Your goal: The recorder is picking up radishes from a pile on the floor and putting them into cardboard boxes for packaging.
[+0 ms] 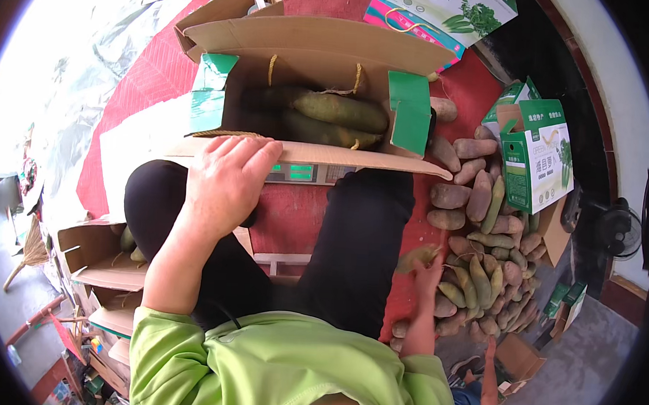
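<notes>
Brown cardboard makes the big open carton (333, 45) which I see in front of the person's knees, with green end flaps and yellow cord handles (358, 78). Inside it lie several long green radishes (340, 112), side by side and partly in shadow. Just under its front flap (374, 160) I can see the lit green display of a scale (294, 173).

On this front flap rests the left hand (235, 165), back upward, with the fingers close together and reaching to its upper edge. I cannot tell from here if they curl behind the cardboard and grip it, or only lie on it.

The right hand (429, 272) is low at the person's right side, outside the black trousers (359, 248). Its fingers are closed around one end of a single green radish (412, 260), and the rest of it points out to the left. Both are a little blurred to me, so I do not judge how tight the hold is.

Just beyond this hand, on the right, is a large heap of roots (479, 196), some pinkish-brown, some green, lying against each other. Behind the heap stands a white and green printed box (550, 163), and near the wall I notice a dark fan (620, 225). At the lower right, the bare forearm (490, 380) of another person comes near the heap. Red floor covering (287, 215) shows between the knees.
</notes>
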Demonstrator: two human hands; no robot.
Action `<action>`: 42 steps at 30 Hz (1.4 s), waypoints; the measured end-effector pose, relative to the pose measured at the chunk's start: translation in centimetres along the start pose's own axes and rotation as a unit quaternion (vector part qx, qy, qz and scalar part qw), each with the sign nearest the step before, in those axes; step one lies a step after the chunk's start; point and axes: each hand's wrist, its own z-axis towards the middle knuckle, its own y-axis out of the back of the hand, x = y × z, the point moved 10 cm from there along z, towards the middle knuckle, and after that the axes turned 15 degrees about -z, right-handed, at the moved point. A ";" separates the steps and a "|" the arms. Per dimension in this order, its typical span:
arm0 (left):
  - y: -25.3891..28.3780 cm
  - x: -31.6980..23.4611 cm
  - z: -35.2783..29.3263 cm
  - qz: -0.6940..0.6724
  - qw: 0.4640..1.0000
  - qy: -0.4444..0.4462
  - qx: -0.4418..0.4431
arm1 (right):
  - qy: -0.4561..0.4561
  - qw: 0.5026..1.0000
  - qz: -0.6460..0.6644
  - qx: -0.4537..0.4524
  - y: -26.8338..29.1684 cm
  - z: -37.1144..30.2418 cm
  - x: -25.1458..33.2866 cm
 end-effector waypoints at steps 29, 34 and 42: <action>0.0 1.2 1.3 -0.053 0.998 0.004 -0.015 | 0.307 0.949 0.064 0.024 3.7 4.4 43.1; -0.1 1.0 1.4 -0.026 0.999 0.003 -0.019 | 0.123 0.990 0.018 -0.067 6.9 6.7 27.0; -0.3 1.0 1.7 -0.015 0.999 0.024 -0.023 | 0.074 0.962 -0.257 0.062 -5.8 1.3 2.8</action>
